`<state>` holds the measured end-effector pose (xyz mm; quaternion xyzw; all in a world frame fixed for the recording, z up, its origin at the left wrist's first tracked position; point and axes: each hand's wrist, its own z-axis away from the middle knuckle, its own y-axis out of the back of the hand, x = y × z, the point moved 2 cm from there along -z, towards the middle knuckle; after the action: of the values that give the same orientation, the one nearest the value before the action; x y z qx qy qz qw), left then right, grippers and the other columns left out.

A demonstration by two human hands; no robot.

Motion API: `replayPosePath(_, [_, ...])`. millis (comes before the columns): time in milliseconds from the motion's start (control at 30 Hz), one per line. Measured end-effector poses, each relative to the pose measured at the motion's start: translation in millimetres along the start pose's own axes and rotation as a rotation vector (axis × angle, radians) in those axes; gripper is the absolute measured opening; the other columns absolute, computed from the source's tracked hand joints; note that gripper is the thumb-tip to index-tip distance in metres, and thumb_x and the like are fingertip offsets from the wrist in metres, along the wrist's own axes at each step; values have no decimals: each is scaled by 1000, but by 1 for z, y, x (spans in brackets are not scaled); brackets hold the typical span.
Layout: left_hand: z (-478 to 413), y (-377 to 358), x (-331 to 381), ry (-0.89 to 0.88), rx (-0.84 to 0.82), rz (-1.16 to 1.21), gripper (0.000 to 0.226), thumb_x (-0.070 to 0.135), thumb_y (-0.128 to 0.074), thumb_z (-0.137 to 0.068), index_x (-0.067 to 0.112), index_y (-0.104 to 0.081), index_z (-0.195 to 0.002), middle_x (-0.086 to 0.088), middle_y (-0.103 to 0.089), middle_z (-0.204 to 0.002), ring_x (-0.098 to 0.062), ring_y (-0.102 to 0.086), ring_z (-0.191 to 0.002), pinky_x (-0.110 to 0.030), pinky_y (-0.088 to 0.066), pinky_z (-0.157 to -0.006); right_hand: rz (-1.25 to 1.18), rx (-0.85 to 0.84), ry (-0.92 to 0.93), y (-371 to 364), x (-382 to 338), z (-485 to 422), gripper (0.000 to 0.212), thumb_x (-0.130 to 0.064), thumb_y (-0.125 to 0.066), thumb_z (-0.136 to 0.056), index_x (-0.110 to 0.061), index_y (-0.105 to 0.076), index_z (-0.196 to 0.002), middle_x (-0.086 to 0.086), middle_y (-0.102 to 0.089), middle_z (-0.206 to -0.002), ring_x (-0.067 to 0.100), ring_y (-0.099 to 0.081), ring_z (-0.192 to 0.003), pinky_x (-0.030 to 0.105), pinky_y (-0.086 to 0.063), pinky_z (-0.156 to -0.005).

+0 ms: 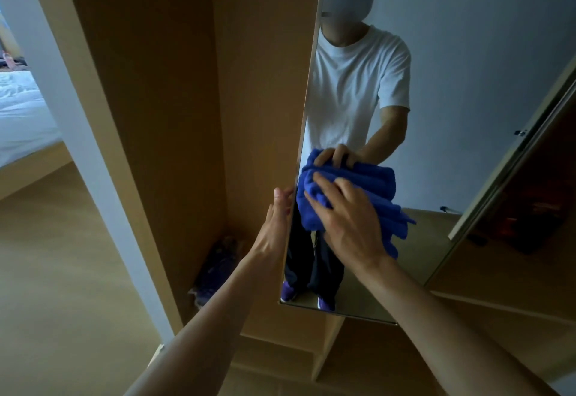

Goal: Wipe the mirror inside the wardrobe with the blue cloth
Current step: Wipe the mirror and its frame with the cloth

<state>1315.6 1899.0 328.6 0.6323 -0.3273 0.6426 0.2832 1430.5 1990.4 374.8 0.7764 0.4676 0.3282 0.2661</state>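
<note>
A tall narrow mirror (436,115) stands out from the wooden wardrobe, its left edge towards me. A bunched blue cloth (383,208) lies against the glass in the lower half. My right hand (346,217) presses on the cloth with spread fingers. My left hand (277,221) holds the mirror's left edge, its fingers hidden behind the panel. The glass reflects a person in a white T-shirt with the cloth.
The wardrobe's wooden side wall (156,115) and back panel rise to the left of the mirror. A purple bundle (218,264) lies on the wardrobe floor. A sliding door frame (511,158) runs at the right. A bed (21,121) stands at far left.
</note>
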Motion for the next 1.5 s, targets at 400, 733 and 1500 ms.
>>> replayPosePath(400, [-1, -8, -5, 24, 49, 50, 66, 71, -14, -100, 40, -48, -147, 1, -52, -148, -16, -53, -134, -38, -44, -112, -7, -49, -26, -4, -12, -1, 44, -10, -53, -82, -13, -64, -125, 7, -54, -142, 31, -52, -118, 43, -46, -90])
replayPosePath(733, [-3, -3, -10, 38, 64, -25, 64, 70, -12, -100, 42, -46, -146, 3, -46, -152, -13, -46, -136, -38, -39, -112, 27, -213, 69, -24, -4, 28, 41, -15, -63, -85, -21, -66, -126, 2, -52, -145, 26, -50, -117, 38, -44, -88])
replayPosePath(1500, [-2, -21, -21, 3, 124, -281, 55, 57, -26, -106, 38, -20, -157, -3, -33, -152, -27, -40, -138, -50, -35, -116, 9, -76, 18, -6, 51, 53, 46, -2, -50, -85, -13, -67, -126, 6, -53, -145, 32, -54, -115, 44, -45, -83])
